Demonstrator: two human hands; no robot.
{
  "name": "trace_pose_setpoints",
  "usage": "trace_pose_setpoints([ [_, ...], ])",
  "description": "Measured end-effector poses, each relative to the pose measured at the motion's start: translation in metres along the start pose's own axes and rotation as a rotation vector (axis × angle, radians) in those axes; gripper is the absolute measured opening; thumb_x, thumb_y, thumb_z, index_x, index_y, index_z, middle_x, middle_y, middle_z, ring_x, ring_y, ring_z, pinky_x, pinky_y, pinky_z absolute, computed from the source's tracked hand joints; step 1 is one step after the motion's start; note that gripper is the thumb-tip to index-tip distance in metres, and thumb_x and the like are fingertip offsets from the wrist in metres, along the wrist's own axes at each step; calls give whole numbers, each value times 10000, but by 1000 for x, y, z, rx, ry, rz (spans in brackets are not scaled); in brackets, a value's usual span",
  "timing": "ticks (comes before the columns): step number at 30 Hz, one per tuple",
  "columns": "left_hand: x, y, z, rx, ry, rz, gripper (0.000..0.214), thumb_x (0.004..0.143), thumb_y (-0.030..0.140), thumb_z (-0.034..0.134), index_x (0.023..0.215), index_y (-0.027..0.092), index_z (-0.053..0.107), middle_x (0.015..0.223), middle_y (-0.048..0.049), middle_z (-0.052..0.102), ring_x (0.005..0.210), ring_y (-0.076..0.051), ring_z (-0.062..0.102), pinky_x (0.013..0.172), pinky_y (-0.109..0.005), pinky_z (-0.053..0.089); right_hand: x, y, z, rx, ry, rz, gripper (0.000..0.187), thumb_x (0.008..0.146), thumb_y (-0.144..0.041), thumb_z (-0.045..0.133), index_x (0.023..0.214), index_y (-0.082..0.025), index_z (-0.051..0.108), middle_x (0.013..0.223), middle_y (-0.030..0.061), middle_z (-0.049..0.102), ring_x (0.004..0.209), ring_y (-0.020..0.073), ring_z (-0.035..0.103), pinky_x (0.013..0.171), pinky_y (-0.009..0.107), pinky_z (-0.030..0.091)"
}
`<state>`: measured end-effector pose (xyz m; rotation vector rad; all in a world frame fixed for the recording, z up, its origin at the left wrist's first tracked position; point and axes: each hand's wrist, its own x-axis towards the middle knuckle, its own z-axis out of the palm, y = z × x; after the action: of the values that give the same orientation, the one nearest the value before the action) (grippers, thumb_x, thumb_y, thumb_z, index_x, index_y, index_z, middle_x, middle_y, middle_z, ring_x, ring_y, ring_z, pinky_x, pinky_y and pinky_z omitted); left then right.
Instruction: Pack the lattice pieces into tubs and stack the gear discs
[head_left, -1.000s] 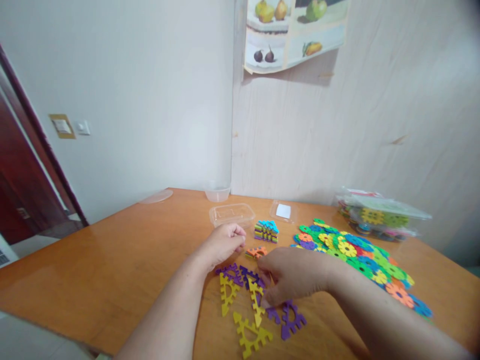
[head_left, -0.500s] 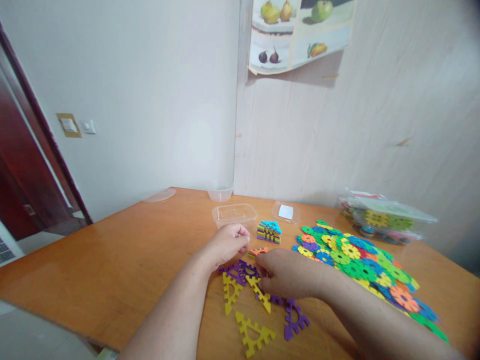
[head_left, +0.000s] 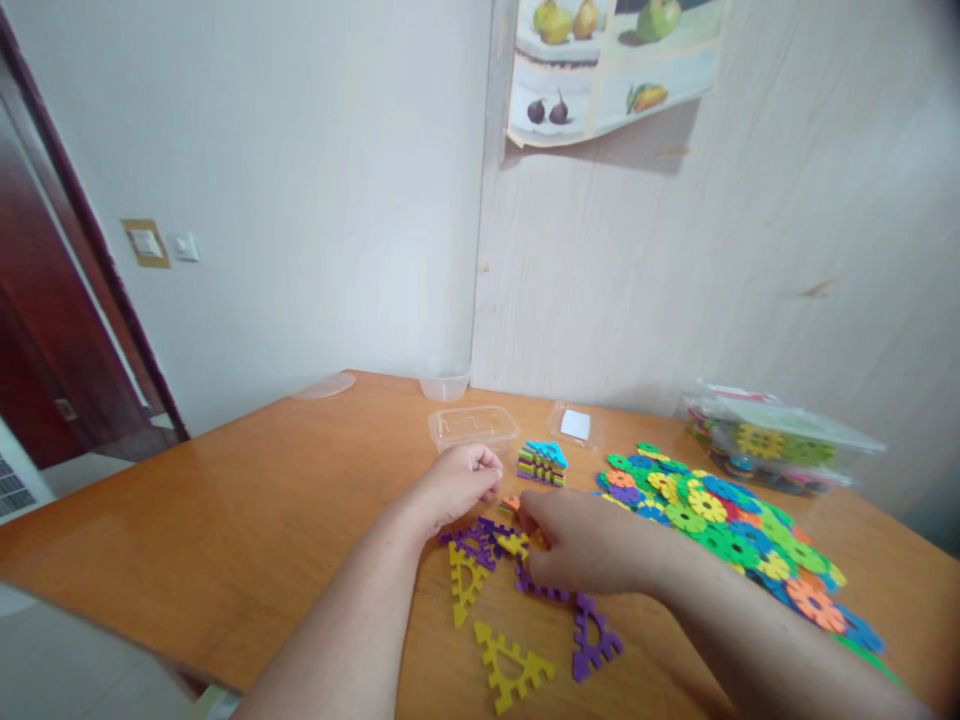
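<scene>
My right hand (head_left: 589, 540) is closed in a pinch on a yellow notched triangle piece (head_left: 514, 543), partly covered by my fingers. Just beyond those fingers is a low stack with an orange triangle (head_left: 510, 503) on top. My left hand (head_left: 465, 485) rests left of that stack, fingers curled, with no piece showing in it. Purple triangles (head_left: 474, 545) overlap beneath the hands; one purple triangle (head_left: 596, 640) lies apart at the right. Two yellow triangles lie nearer me, one at the left (head_left: 466, 580) and one in front (head_left: 510, 668). Behind stands a taller stack of triangles (head_left: 541, 465), blue on top.
A spread pile of colourful flower-shaped discs (head_left: 720, 520) covers the right of the table (head_left: 225, 540). Behind my hands are a clear tray (head_left: 474, 428), a tub (head_left: 444, 387) and a lid with a white label (head_left: 576, 425). Filled clear boxes (head_left: 780, 440) stand at the back right.
My right hand has picked up the yellow triangle that lay under it and moved it up towards the orange-topped stack. My left hand stays nearly still. The view has shifted slightly.
</scene>
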<state>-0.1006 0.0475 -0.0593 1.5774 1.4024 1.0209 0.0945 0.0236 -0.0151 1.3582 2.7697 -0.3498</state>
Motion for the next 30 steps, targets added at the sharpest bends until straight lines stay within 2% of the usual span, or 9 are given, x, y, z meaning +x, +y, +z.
trace_pose_setpoints([
  [6,-2,4,1,75,32,-7,167,728,296,562,791,169,651,732,-24,690,688,-173,620,636,-259,438,16,18,-5,-10,184,106,231,819,-355,568,984,-209,639,925,70,709,774,192,619,579,258,305],
  [13,0,-4,4,137,74,0,181,692,236,579,827,174,684,691,6,646,641,-148,561,562,-227,374,26,24,11,-55,234,88,306,865,-421,535,1078,-226,637,962,71,720,819,214,651,608,269,325],
  [18,3,-11,6,125,25,-3,229,668,196,589,868,176,700,687,5,665,642,-155,583,568,-231,389,24,25,11,-49,188,96,434,813,-498,600,1151,-227,616,996,76,721,843,234,667,611,276,355],
  [21,4,-14,8,159,-10,17,267,688,203,581,915,181,718,785,-23,721,737,-193,642,641,-258,447,24,28,11,-59,159,78,449,787,-419,634,1190,-224,598,1014,78,721,856,241,671,616,275,361],
  [24,6,-15,9,198,-37,38,283,705,197,575,945,190,725,873,-42,747,820,-217,671,702,-277,476,25,30,13,-69,150,68,423,795,-290,597,1213,-225,587,992,76,722,835,230,669,614,268,354],
  [30,7,-17,9,235,-65,66,247,719,192,579,926,191,714,815,-37,739,760,-204,670,677,-270,479,27,32,15,-37,195,71,418,806,-224,561,1223,-225,570,985,74,716,828,209,663,612,255,339],
])
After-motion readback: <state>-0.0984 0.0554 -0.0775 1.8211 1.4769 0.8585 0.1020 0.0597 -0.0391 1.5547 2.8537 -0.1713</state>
